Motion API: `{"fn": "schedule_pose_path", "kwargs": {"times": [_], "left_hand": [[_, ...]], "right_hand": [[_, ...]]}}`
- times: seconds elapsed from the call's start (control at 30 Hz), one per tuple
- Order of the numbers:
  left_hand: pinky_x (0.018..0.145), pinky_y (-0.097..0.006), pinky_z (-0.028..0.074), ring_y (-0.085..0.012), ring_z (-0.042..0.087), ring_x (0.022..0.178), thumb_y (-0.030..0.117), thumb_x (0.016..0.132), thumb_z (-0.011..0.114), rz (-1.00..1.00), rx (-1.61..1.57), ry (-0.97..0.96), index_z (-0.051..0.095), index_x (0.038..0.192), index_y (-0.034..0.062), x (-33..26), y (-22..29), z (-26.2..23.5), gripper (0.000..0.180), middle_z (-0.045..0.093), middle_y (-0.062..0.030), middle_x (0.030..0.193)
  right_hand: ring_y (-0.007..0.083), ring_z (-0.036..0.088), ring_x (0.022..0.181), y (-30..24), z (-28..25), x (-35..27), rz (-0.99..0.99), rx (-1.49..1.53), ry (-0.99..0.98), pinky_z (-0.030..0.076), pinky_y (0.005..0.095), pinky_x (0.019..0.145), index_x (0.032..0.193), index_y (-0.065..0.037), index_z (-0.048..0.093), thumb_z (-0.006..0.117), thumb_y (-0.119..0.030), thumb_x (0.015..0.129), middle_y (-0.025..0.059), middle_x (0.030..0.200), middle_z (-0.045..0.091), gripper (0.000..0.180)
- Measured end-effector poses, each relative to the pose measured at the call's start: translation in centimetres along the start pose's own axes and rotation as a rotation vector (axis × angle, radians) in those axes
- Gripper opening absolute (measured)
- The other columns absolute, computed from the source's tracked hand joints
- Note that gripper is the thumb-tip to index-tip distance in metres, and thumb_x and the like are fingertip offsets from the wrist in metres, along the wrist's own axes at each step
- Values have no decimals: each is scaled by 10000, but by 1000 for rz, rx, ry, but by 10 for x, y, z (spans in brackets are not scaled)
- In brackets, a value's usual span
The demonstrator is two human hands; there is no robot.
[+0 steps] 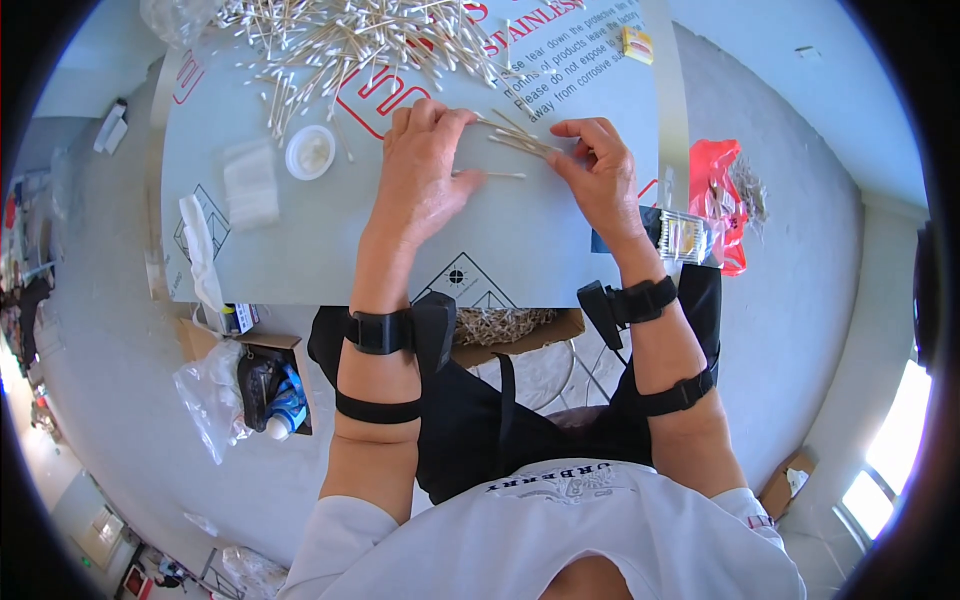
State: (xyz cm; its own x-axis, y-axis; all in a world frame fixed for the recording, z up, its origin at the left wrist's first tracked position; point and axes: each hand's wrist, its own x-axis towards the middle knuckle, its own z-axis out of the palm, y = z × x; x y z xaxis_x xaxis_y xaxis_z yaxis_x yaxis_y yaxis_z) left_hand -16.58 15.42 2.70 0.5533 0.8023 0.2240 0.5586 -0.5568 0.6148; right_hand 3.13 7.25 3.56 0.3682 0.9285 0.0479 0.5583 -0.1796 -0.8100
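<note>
The left hand [425, 165] lies palm down on the pale grey sheet-covered table [330, 250], its fingers held together and bent at the tips, pressing on the near ends of a small bundle of thin wooden-stemmed cotton swabs [518, 138] that lies flat on the sheet between the two hands. The right hand [598, 170] meets the same bundle from the other side, thumb and fingertips pinched together on the far ends of the sticks, so both hands are closed on the bundle and neither is spread open. One single cotton swab [497, 175] lies apart on the sheet just below the bundle, beside the left thumb. Farther up the table a large loose heap of white-tipped cotton swabs [350, 45] spreads across the sheet, well apart from the hands. To the left of the left hand sit a small round white dish [311, 152] and a folded square of white gauze [250, 183], with a crumpled white glove-like strip [203, 255] near the table's near-left edge. At the right edge of the table lies a clear flat packet of bundled swabs [683, 237], just beside a red plastic bag [722, 195]. A small yellow box [637, 43] rests at the far right of the sheet. Black straps circle both forearms
</note>
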Motion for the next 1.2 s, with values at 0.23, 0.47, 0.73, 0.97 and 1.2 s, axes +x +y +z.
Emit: {"fn": "schedule_pose_path", "kwargs": {"times": [0.23,0.47,0.73,0.97,1.2], "left_hand": [[929,-404,412,-295,511,1020,67,582,837,-4,-11,2,639,984,61,1,-2,-1,448,556,-71,1032],[899,-407,414,-277,512,985,58,602,825,-10,-37,-78,637,774,56,3,3,-1,255,558,-48,980],[915,-426,414,-296,495,1052,77,619,822,3,-48,25,660,1014,71,2,3,8,426,544,-75,1080],[945,-424,386,-302,466,1099,95,598,844,38,-1,-1,643,1047,63,2,5,9,493,514,-69,1132],[944,-416,382,-287,478,1066,86,606,840,9,-44,-50,654,948,74,2,4,9,390,523,-49,1078]], "right_hand": [[250,584,765,2,19,26,-162,30,-56,491,341,703,874,-33,684,718,-59,743,94,885,597,138],[263,597,753,17,18,41,-184,34,-20,492,357,683,820,-16,653,708,-71,756,110,872,601,101],[238,600,767,2,-3,6,4,-120,-54,510,367,703,1005,-52,668,788,-105,684,111,990,590,347],[315,612,912,4,4,-17,-85,-194,-17,522,396,778,1088,-76,622,775,-113,689,118,1109,543,429],[293,620,834,-5,9,-22,-96,-117,58,527,381,725,1018,-59,630,747,-69,711,113,1066,555,328]]}}
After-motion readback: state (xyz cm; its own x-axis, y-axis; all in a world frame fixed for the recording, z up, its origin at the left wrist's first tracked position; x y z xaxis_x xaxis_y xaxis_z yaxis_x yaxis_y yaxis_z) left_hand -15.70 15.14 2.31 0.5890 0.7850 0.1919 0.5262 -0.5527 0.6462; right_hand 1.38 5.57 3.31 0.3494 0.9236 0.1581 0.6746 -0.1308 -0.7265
